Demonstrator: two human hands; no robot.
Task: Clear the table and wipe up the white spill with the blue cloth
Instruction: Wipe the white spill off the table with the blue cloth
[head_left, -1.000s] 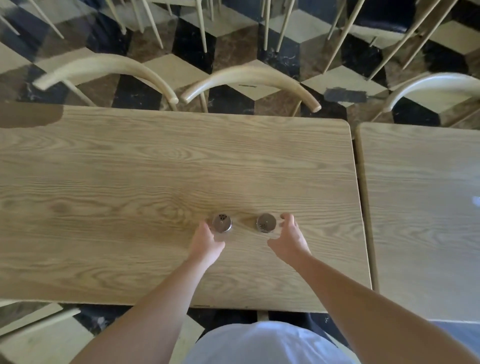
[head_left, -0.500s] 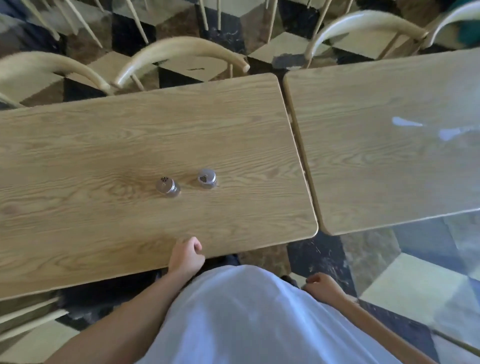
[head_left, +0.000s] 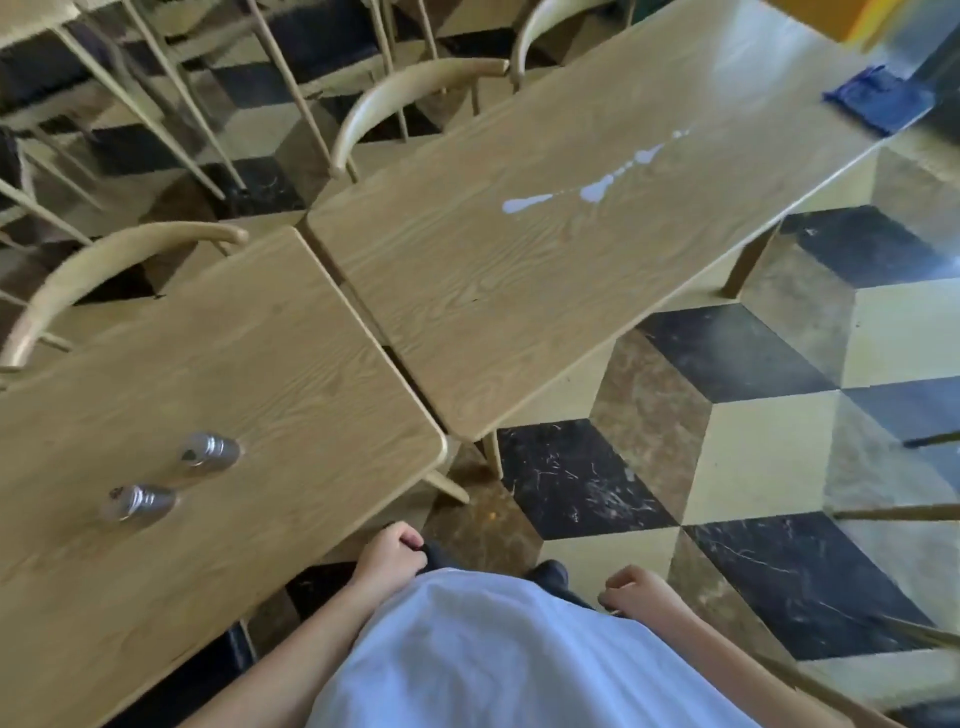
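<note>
From the head view, two wooden tables stand end to end with a narrow gap between them, and what sits on each seems to explain the layout. The two shakers (head_left: 208, 453) (head_left: 136, 502) stand close together on the near table (head_left: 291, 364), well apart from the mess, which looks like a way of keeping them out of the wiping path; the far table (head_left: 467, 291) itself carries nothing else but the spill and the cloth. The white spill (head_left: 592, 191) runs as a thin broken streak of puddles and dots across the middle of that far table, lengthwise toward its far end. The blue cloth (head_left: 878, 101) lies crumpled at that far end, near the edge, well apart from the spill and from both hands, so it has to be fetched before any wiping can start. The left hand (head_left: 388, 556) is loosely curled at the near table's corner, beside the person's white shirt (head_left: 493, 649), and grips nothing that can be made out. The right hand (head_left: 636, 590) is also loosely fisted and empty, hanging over the checkered floor (head_left: 753, 467). Both hands sit low and apart at the body's sides, which suits walking rather than reaching. The clearing looks done; the likely step in hand is moving along the table toward the cloth.
</note>
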